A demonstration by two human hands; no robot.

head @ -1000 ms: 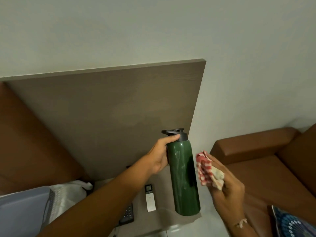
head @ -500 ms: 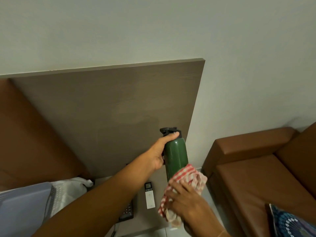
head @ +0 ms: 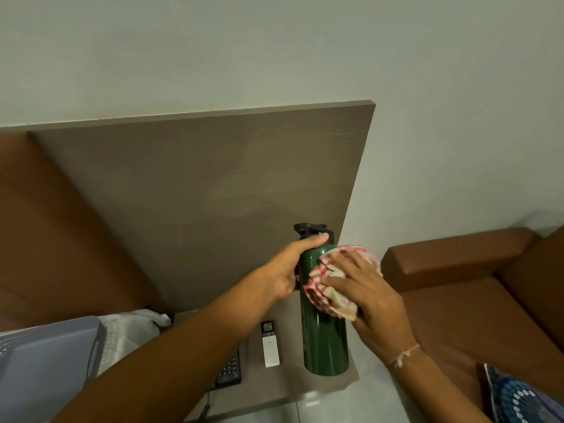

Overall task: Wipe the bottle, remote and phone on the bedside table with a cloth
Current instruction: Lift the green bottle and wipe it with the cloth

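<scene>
While the bottle is held up: the left hand (head: 287,270) wraps its neck just under the black cap (head: 311,229), thumb laid across the front, fingers curled round the far side.
Bottle: the green bottle (head: 325,340) is upright; whether its base touches the bedside table (head: 305,389) or hangs just above it cannot be told.
Right hand: the right hand (head: 366,291) lies flat and part open, pressing the red-checked cloth (head: 328,288) against the bottle's upper right side.
Handling: the bottle looks like smooth, stiff metal, likely slippery and fairly heavy if full, so the neck below the cap seems the safest hold; the cloth is soft and bunches easily.
Remote: the white remote (head: 270,346) lies flat on the table, just left of the bottle.
Phone: the dark phone (head: 229,370) sits left of the remote, partly hidden by the left forearm.
Progress: only the bottle is being wiped.
</scene>
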